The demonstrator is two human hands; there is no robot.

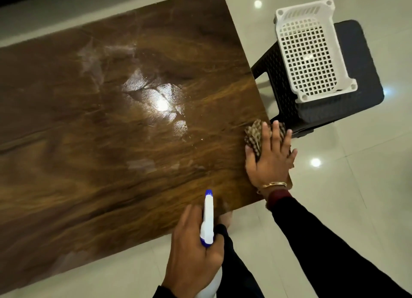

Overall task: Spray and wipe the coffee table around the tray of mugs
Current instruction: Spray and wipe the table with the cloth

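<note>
The dark wood coffee table fills the left and middle of the view, with wet streaks and a lamp's glare near its centre. My right hand lies flat, fingers spread, pressing a brown checked cloth onto the table's right edge. My left hand grips a white spray bottle with a blue nozzle at the table's near edge, nozzle pointing over the tabletop. No tray of mugs is in view.
A dark plastic stool stands on the pale tiled floor right of the table, close to my right hand. A white perforated basket sits on top of it. My bare foot shows under the table's near corner.
</note>
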